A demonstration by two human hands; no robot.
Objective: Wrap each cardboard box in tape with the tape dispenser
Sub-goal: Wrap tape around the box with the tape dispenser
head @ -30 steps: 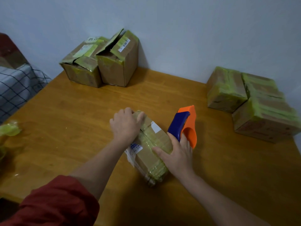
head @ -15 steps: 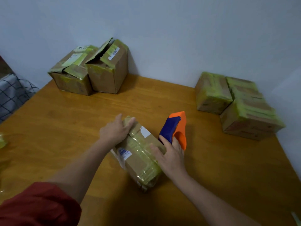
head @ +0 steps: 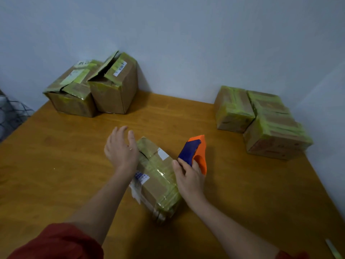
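Lying btwn hands: box (head: pixel 156 176); right hand (head: pixel 188 177) grips dispenser (head: pixel 196 153).

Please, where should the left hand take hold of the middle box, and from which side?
Probably the far short end of the box, from above and the left. It lies flat and long, that end is uncovered beside the open left hand, and the right hand with the tape dispenser crowds its right edge.

My left hand (head: pixel 121 151) let go of the box (head: pixel 158 176) — a moment before, its fingers had curled over the far end; they straightened, spread and lifted off, and the hand ended up raised above that end's left corner.
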